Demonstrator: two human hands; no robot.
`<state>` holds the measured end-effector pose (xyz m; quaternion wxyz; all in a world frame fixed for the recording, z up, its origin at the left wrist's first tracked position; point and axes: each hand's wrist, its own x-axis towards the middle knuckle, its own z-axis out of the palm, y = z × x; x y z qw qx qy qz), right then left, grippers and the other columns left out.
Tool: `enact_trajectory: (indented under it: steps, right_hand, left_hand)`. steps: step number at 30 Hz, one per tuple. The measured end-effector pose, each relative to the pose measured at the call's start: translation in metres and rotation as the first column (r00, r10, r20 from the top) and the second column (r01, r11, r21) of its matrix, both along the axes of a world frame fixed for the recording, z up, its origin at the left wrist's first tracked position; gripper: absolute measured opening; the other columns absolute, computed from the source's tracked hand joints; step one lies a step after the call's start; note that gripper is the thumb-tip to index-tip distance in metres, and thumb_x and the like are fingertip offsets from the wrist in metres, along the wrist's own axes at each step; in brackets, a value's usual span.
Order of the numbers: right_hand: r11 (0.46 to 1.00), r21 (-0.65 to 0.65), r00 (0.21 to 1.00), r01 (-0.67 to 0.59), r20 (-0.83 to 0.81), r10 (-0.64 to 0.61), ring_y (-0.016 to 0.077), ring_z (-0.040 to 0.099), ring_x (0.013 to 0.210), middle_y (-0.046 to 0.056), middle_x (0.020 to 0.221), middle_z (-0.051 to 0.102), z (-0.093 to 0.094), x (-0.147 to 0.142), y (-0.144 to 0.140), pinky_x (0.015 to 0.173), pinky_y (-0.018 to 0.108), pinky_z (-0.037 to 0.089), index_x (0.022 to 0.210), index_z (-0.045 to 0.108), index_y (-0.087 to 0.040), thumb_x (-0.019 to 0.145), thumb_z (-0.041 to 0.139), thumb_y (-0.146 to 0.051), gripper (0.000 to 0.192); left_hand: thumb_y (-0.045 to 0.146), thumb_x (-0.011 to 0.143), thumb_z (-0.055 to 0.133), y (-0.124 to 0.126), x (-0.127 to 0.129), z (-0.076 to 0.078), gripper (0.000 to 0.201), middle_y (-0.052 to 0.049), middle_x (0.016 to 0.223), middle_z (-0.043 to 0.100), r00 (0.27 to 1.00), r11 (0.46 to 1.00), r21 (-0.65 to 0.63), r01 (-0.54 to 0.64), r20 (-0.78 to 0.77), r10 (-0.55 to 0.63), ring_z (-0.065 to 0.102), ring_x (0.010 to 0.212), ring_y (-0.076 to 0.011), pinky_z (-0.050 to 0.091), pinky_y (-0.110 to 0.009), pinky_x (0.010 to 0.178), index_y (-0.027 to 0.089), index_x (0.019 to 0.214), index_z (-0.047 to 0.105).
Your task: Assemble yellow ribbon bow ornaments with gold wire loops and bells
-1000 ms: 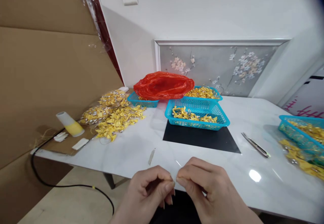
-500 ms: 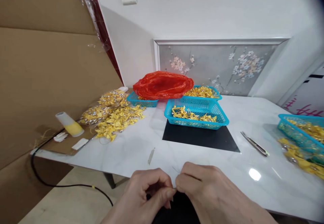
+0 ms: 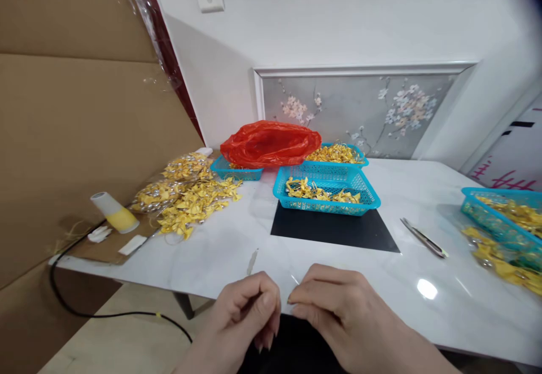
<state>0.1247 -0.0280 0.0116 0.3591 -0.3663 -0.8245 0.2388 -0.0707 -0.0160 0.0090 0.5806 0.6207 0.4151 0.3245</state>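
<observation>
At the table's near edge, my left hand (image 3: 249, 315) is closed, thumb against curled fingers. Whatever it may hold is hidden. A small gap separates it from my right hand (image 3: 332, 306), whose thumb and fingertips are pinched together. A thin pale line (image 3: 295, 280) shows just beyond the right fingertips; whether it is a thread in the hand or a mark on the table I cannot tell. Ahead of both hands, a blue basket (image 3: 328, 207) with yellow bow-like pieces stands on a black sheet (image 3: 334, 232).
Tweezers (image 3: 423, 238) lie to the right, near another blue basket (image 3: 468, 202) and yellow pieces in plastic (image 3: 493, 258). A red plastic bag (image 3: 271, 144) sits over the back baskets. Left are a yellow heap (image 3: 197, 199), a white-and-yellow cone (image 3: 114, 213) and cardboard (image 3: 80, 137).
My hands, which met at the fingertips, have drawn slightly apart. The left fingers have curled in more. The view has shifted slightly.
</observation>
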Motion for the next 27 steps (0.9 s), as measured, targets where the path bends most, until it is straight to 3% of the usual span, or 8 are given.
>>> enact_trajectory:
  steps: [4,10,13,15,18,20,23,27]
  right_hand:
    - [0.997,-0.07,0.995,0.04,-0.09,-0.046,0.013,0.06,0.068,0.003,0.075,0.064,-0.005,0.0,-0.002,0.06,0.022,0.045,0.081,0.069,-0.018,0.093,0.045,-0.008,0.029]
    - [0.992,-0.093,0.973,0.082,-0.208,-0.1,0.014,0.064,0.071,0.004,0.08,0.069,-0.003,0.0,0.0,0.064,0.023,0.049,0.086,0.074,-0.019,0.093,0.051,-0.014,0.025]
    - [0.962,-0.135,0.902,0.238,-0.336,-0.27,0.0133,0.064,0.064,0.004,0.084,0.073,-0.007,0.016,0.006,0.057,0.023,0.051,0.089,0.076,-0.021,0.093,0.057,-0.024,0.02]
    - [0.912,-0.203,0.789,0.357,-0.457,-0.411,0.0098,0.057,0.051,0.003,0.081,0.073,-0.013,0.037,0.012,0.048,0.022,0.049,0.098,0.076,-0.024,0.092,0.06,-0.031,0.018]
    - [0.79,-0.353,0.485,0.501,-0.641,-0.595,0.0151,0.065,0.065,0.003,0.081,0.075,-0.026,0.076,0.018,0.048,0.022,0.05,0.135,0.057,-0.031,0.084,0.071,-0.04,0.054]
    - [0.676,-0.438,0.324,0.592,-0.639,-0.698,0.0207,0.07,0.078,0.006,0.083,0.075,-0.033,0.104,0.018,0.055,0.026,0.053,0.126,0.064,-0.027,0.074,0.078,-0.046,0.058]
    - [0.452,-0.494,0.104,0.743,-0.581,-0.807,0.0252,0.071,0.092,0.012,0.098,0.075,-0.038,0.143,0.009,0.064,0.031,0.055,0.092,0.076,-0.023,0.07,0.082,-0.044,0.031]
    - [0.184,-0.487,-0.15,0.854,-0.568,-0.809,0.0345,0.067,0.108,0.019,0.12,0.069,-0.035,0.189,-0.005,0.058,0.036,0.052,0.099,0.077,-0.019,0.069,0.083,-0.042,0.038]
  left_hand:
    - [0.049,0.083,0.069,0.003,-0.003,-0.005,0.039,0.0,0.059,0.055,0.992,0.994,-0.098,-0.044,0.11,0.055,0.045,0.052,-0.0108,0.036,-0.022,0.05,0.015,0.066,0.063]
    - [0.037,0.076,0.08,0.001,-0.003,-0.003,0.027,0.002,0.06,0.052,0.951,0.97,-0.239,-0.055,0.283,0.123,0.043,0.055,-0.0104,0.038,-0.02,0.052,0.016,0.064,0.068]
    - [0.037,0.081,0.076,0.0,-0.005,-0.003,0.028,0.001,0.069,0.053,0.898,0.975,-0.217,-0.038,0.421,0.128,0.045,0.064,-0.0119,0.042,-0.02,0.061,0.017,0.064,0.065]
    - [0.035,0.08,0.077,0.002,-0.009,-0.004,0.027,-0.001,0.078,0.055,0.854,0.978,-0.204,-0.047,0.5,0.146,0.047,0.074,-0.0137,0.046,-0.021,0.069,0.018,0.064,0.064]
    - [0.032,0.077,0.079,0.004,-0.017,-0.005,0.025,-0.004,0.091,0.061,0.773,0.96,-0.257,-0.107,0.586,0.243,0.052,0.096,-0.0184,0.051,-0.024,0.076,0.017,0.063,0.064]
    - [0.027,0.074,0.081,0.004,-0.022,-0.004,0.02,-0.004,0.089,0.063,0.683,0.933,-0.334,-0.134,0.651,0.331,0.057,0.103,-0.0209,0.055,-0.025,0.073,0.017,0.066,0.066]
    - [0.009,0.069,0.081,0.003,-0.028,0.003,0.019,0.002,0.072,0.059,0.513,0.906,-0.419,-0.055,0.767,0.386,0.065,0.076,-0.0151,0.055,-0.022,0.057,0.017,0.071,0.063]
    - [-0.006,0.062,0.072,0.005,-0.032,0.016,0.03,0.006,0.063,0.051,0.408,0.875,-0.484,-0.028,0.793,0.452,0.053,0.044,-0.0053,0.048,-0.016,0.041,0.017,0.067,0.053]
